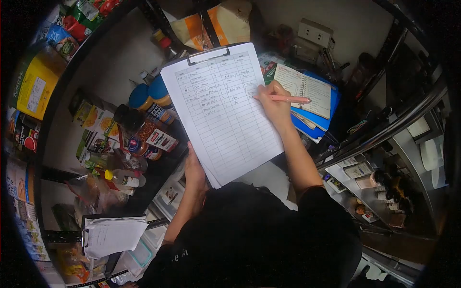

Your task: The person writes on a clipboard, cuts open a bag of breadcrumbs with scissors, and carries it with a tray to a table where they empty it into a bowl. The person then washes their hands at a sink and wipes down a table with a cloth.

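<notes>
Clipboard (210, 56) w/ thick stack of papers is held up at ctr of view, tilted slightly, clip end at top. Top sheet (225, 134) is a ruled table, handwriting in the upper rows. R hand (277, 103) has thumb & fingers pinched round a pink pen (292, 99), tip at the sheet's R-hand column, hand resting on the paper. L hand (195, 168) holds the board by its lower L edge; some fingers hidden behind it, so can't see all of that grip. Forearms bare; dark top (317, 230) fills btm of view.

Just R of the board, partly behind R hand: spiral notebook (317, 93), lying open w/ handwritten pgs, on top of a blue folder (334, 103). Wall socket (314, 32) is above these. Orange & white bags (230, 21) stand beyond the clip end.

L side = shelving w/ lots of pkts & jars: blue-lidded jars (141, 96) near the board's L edge, red pepper jar (161, 137) below, bottle w/ yellow cap (126, 179) lower still. 2nd board w/ papers (113, 235) is at lower L; big yellow pack (36, 86) at upper L. R side: metal shelf w/ small jars (370, 180), too small to read labels.
</notes>
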Action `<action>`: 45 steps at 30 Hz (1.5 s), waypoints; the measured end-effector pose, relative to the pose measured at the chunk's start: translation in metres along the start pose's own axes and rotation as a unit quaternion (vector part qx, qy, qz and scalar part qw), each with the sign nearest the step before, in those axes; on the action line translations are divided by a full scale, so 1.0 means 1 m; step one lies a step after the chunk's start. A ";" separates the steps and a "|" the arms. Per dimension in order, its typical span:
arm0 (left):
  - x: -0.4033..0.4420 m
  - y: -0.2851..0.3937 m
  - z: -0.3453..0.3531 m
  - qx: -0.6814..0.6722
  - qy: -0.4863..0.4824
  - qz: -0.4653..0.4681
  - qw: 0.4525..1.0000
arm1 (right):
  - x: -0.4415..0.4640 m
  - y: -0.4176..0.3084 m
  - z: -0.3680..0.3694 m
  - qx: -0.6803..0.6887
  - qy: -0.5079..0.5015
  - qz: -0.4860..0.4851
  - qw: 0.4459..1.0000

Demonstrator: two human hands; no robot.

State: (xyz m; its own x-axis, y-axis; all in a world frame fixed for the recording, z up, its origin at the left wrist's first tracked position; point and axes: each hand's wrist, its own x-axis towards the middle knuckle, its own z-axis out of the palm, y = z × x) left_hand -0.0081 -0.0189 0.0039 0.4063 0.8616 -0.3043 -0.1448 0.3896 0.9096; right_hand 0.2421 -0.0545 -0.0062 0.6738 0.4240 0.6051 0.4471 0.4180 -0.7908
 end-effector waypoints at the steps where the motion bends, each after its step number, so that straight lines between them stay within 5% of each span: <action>1: 0.003 -0.003 -0.005 0.000 0.000 0.000 1.000 | 0.000 -0.001 -0.001 -0.005 -0.008 0.016 1.000; 36: 0.013 -0.009 -0.013 0.030 -0.023 0.015 0.999 | 0.002 0.003 -0.001 -0.058 0.011 -0.004 0.998; 38: 0.017 -0.014 -0.018 0.047 -0.013 0.024 0.999 | 0.001 0.008 -0.002 0.013 0.017 0.018 1.000; 43: 0.032 -0.013 -0.007 0.075 0.021 0.013 0.997 | 0.006 -0.001 -0.029 0.164 0.129 0.103 0.973; 45: 0.062 -0.033 -0.023 0.021 -0.039 0.077 0.996 | 0.009 0.002 -0.049 0.097 0.162 0.079 0.979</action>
State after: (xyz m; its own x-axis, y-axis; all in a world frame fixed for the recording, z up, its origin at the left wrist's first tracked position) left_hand 0.0011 0.0288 -0.0508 0.4521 0.8812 -0.1383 -0.1739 0.2391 0.9553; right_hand 0.2775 -0.0890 -0.0071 0.8905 0.2325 0.3912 0.2234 0.5256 -0.8209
